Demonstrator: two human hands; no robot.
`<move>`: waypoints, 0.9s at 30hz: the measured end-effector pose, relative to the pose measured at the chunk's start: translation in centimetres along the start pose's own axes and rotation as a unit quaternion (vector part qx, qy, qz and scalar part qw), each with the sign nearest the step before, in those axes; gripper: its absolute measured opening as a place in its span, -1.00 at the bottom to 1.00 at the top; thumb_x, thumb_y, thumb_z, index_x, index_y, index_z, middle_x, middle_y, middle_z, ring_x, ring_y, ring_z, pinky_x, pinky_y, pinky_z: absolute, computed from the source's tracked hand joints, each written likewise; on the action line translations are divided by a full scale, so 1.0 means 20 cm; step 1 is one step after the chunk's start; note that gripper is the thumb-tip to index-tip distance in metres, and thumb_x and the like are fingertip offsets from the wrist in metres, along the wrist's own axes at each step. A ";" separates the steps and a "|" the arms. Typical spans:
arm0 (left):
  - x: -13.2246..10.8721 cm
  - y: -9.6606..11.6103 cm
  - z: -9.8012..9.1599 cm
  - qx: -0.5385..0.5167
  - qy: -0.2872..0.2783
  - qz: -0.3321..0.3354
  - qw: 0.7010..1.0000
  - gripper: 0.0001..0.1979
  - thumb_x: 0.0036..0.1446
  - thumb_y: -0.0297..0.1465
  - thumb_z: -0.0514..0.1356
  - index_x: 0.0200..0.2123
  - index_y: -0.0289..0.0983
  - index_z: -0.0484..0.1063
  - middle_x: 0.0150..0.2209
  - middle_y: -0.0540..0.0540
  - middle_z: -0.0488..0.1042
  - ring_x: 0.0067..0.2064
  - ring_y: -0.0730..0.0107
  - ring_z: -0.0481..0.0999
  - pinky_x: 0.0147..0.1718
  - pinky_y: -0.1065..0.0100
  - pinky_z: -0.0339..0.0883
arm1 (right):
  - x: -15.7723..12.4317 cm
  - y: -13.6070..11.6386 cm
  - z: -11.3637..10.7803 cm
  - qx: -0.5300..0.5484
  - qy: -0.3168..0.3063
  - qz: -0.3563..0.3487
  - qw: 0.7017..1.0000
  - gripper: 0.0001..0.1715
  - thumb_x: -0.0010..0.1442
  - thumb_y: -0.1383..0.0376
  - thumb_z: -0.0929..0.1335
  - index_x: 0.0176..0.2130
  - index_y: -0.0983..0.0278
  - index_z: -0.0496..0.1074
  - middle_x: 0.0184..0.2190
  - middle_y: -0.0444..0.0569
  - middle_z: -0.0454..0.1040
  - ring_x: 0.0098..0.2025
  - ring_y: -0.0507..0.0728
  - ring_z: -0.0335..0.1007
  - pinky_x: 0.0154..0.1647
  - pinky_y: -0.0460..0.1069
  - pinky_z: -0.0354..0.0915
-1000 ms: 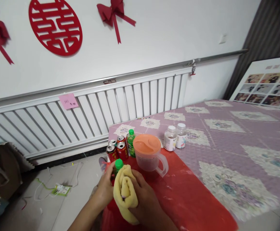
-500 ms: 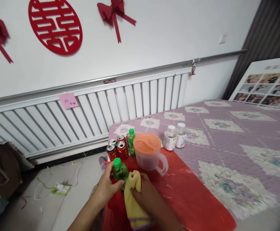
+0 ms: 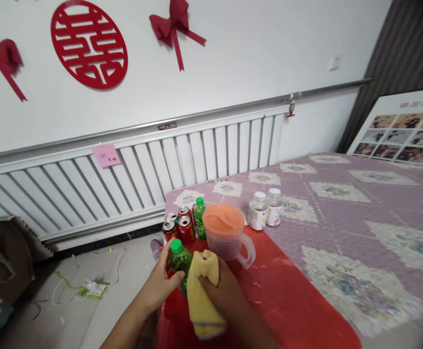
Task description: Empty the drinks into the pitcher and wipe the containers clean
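Observation:
My left hand (image 3: pixel 163 282) is wrapped round a green plastic bottle (image 3: pixel 181 261) with a green cap, which stands at the near left of the red plastic sheet (image 3: pixel 266 286). Bunched in my right hand (image 3: pixel 221 287) is a yellow cloth (image 3: pixel 203 303), close beside the bottle. Just beyond the cloth stands a clear pitcher (image 3: pixel 221 245) with an orange lid and a handle on its right. Behind the held bottle are several opened drink cans (image 3: pixel 186 229) and a second green bottle (image 3: pixel 200 219).
Two clear jars (image 3: pixel 258 212) with white lids stand right of the pitcher. A purple patterned cloth (image 3: pixel 335 213) covers the surface. Behind runs a white radiator (image 3: pixel 204 152). Litter (image 3: pixel 93 289) and strings lie on the floor at left; a photo board (image 3: pixel 404 128) leans at far right.
The yellow cloth has shifted slightly and hangs more upright in my right hand. My left hand keeps its hold on the bottle. The whole view has moved a little.

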State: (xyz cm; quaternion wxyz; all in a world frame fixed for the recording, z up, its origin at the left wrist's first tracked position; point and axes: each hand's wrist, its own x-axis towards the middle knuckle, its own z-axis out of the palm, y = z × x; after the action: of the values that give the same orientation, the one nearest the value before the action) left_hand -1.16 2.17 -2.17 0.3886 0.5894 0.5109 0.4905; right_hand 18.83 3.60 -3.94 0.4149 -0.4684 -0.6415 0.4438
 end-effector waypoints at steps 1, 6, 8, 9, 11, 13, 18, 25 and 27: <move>0.00 0.02 -0.01 -0.025 -0.022 -0.005 0.999 -0.22 0.01 -0.35 0.29 0.28 -0.17 0.05 0.26 -0.19 0.24 0.28 0.05 0.21 0.25 0.08 0.11 | -0.01 -0.01 0.01 0.035 0.011 -0.016 0.999 -0.33 0.06 0.26 0.34 0.16 0.27 0.18 0.12 0.15 0.35 0.11 0.23 0.34 0.13 0.11 0.26; 0.00 0.05 0.00 -0.038 -0.036 -0.020 0.998 -0.35 0.04 -0.35 0.27 0.20 -0.18 0.15 0.17 -0.18 0.35 0.18 0.07 0.35 0.20 0.08 0.19 | -0.03 -0.07 0.05 0.113 0.008 -0.096 0.989 -0.25 0.04 0.34 0.35 0.20 0.21 0.11 0.20 0.08 0.28 0.19 0.17 0.27 0.18 0.08 0.24; 0.00 0.03 0.01 -0.009 -0.012 -0.011 1.000 -0.37 0.03 -0.37 0.28 0.17 -0.18 0.15 0.11 -0.18 0.40 0.11 0.11 0.41 0.14 0.12 0.27 | -0.02 -0.06 0.06 0.096 0.003 -0.064 0.993 -0.28 0.03 0.33 0.35 0.18 0.25 0.16 0.17 0.11 0.33 0.17 0.19 0.30 0.18 0.09 0.23; 0.01 0.02 0.02 0.009 -0.001 -0.007 1.000 -0.37 0.02 -0.38 0.28 0.16 -0.18 0.15 0.08 -0.18 0.41 0.07 0.14 0.44 0.11 0.13 0.29 | -0.01 -0.04 0.07 0.082 -0.001 -0.035 0.996 -0.29 0.03 0.31 0.35 0.17 0.28 0.18 0.15 0.13 0.35 0.15 0.20 0.32 0.17 0.09 0.24; 0.01 -0.01 0.04 0.049 0.027 -0.008 0.998 -0.38 0.00 -0.40 0.27 0.13 -0.19 0.14 0.01 -0.16 0.44 -0.01 0.19 0.49 0.05 0.14 0.34 | 0.01 -0.01 0.06 0.040 -0.022 0.017 0.999 -0.32 0.05 0.29 0.34 0.16 0.33 0.22 0.11 0.19 0.38 0.13 0.23 0.35 0.16 0.11 0.24; 0.01 -0.03 0.05 0.081 0.060 -0.019 0.995 -0.38 -0.03 -0.39 0.28 0.11 -0.21 0.14 -0.01 -0.17 0.44 -0.09 0.21 0.51 -0.01 0.13 0.38 | 0.02 0.02 0.05 -0.020 -0.056 0.044 0.997 -0.38 0.04 0.28 0.33 0.11 0.38 0.30 0.06 0.23 0.42 0.08 0.26 0.39 0.13 0.12 0.26; 0.01 -0.01 0.04 0.086 0.080 -0.013 0.993 -0.30 -0.08 -0.36 0.33 0.14 -0.23 0.15 0.06 -0.23 0.41 0.00 0.11 0.48 0.00 0.10 0.39 | 0.02 0.05 0.02 -0.103 -0.075 0.047 0.991 -0.49 0.06 0.26 0.31 0.02 0.38 0.39 -0.01 0.22 0.45 0.01 0.25 0.44 0.05 0.07 0.30; -0.01 0.04 -0.02 -0.004 -0.050 0.001 0.999 -0.30 0.06 -0.35 0.24 0.26 -0.19 0.08 0.25 -0.18 0.27 0.26 0.12 0.26 0.22 0.15 0.18 | 0.02 -0.01 0.00 -0.027 0.018 -0.006 0.999 -0.36 0.05 0.26 0.33 0.13 0.30 0.26 0.11 0.16 0.38 0.11 0.24 0.36 0.16 0.11 0.25; -0.01 0.03 -0.02 0.001 -0.038 0.007 0.999 -0.34 0.06 -0.36 0.24 0.24 -0.18 0.13 0.21 -0.18 0.32 0.20 0.12 0.34 0.19 0.13 0.23 | 0.01 -0.04 0.01 0.012 0.031 -0.034 0.999 -0.34 0.08 0.26 0.33 0.17 0.28 0.21 0.13 0.14 0.37 0.12 0.22 0.35 0.15 0.11 0.28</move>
State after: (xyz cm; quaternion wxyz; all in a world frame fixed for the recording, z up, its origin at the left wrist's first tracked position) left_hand -1.33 1.86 -1.59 0.4035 0.6114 0.4927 0.4697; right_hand 18.52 3.63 -3.27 0.4552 -0.4553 -0.6382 0.4221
